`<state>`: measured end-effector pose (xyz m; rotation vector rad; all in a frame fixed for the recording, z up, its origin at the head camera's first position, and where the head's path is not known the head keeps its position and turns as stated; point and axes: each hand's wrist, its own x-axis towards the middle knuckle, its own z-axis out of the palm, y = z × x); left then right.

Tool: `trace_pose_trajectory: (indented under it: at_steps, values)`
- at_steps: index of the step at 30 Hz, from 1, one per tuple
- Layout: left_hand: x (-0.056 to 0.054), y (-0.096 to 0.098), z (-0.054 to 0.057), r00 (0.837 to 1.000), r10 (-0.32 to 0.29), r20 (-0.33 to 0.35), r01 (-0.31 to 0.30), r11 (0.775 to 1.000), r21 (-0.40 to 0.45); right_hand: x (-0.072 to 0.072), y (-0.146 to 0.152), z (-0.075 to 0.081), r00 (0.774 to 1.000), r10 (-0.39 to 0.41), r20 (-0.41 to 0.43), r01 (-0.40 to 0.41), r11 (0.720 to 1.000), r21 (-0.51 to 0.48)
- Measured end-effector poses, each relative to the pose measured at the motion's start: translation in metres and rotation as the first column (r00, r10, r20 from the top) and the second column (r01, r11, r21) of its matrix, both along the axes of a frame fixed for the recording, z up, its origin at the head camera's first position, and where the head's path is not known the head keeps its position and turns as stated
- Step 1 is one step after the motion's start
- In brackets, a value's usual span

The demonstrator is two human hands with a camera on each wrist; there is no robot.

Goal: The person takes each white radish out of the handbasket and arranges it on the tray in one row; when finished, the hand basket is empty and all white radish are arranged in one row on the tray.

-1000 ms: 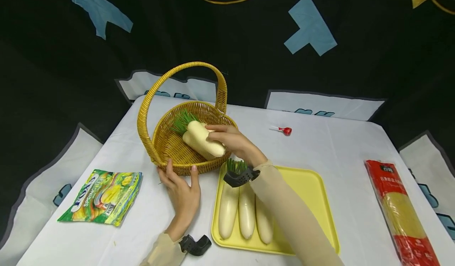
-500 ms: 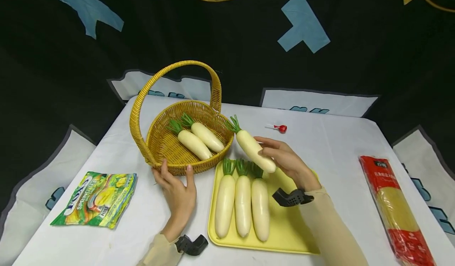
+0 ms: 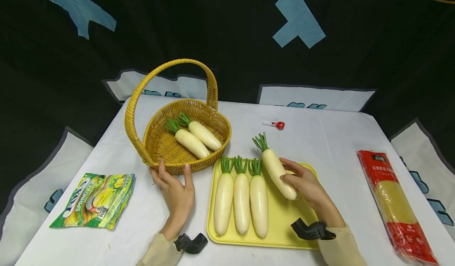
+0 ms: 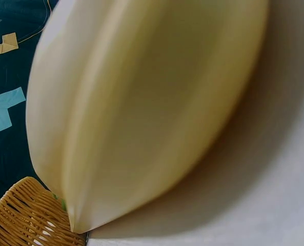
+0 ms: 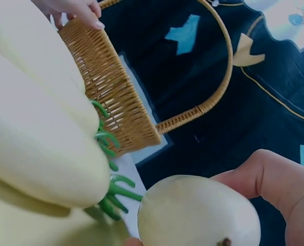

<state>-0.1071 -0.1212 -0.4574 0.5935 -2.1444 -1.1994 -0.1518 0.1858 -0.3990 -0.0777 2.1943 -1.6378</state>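
Observation:
In the head view my right hand (image 3: 305,183) grips the lower part of a white radish (image 3: 275,171), its green top pointing away from me. This radish slants over the right part of the yellow tray (image 3: 281,226). Three white radishes (image 3: 241,203) lie side by side on the tray's left part. My left hand (image 3: 177,195) touches the near rim of a wicker basket (image 3: 163,147) with extended, spread fingers. Inside the basket are two more radishes (image 3: 192,143). Close-up radishes (image 4: 157,102) fill most of the left wrist view, hiding the left hand there.
A green snack bag (image 3: 94,201) lies left on the white-covered table (image 3: 160,242). A red lollipop (image 3: 279,125) is behind the tray. At the right lies a long red packet of noodles (image 3: 396,205). The basket's tall handle (image 3: 170,64) arches above it.
My right hand has carried the radish out of the basket, rightward and toward me, over the tray. The left hand has stayed at the basket rim. The head view has shifted slightly.

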Motion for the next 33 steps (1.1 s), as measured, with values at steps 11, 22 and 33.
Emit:
trace_pose_trajectory:
  at_steps: [11,22,33]
  values:
    - [-0.001,-0.001,0.003,1.000,0.001,-0.016,-0.002,1.000,-0.019,0.035,-0.006,-0.022,0.996,-0.094,-0.007,0.095,0.995,0.039]
    - [0.000,-0.001,0.002,1.000,0.003,-0.020,-0.003,1.000,-0.028,0.044,-0.010,-0.022,0.996,-0.076,-0.035,0.080,0.989,0.128]
    - [0.000,0.000,0.002,1.000,0.002,-0.009,-0.002,1.000,-0.020,0.051,-0.013,-0.011,0.998,0.003,-0.062,0.018,0.943,0.332]
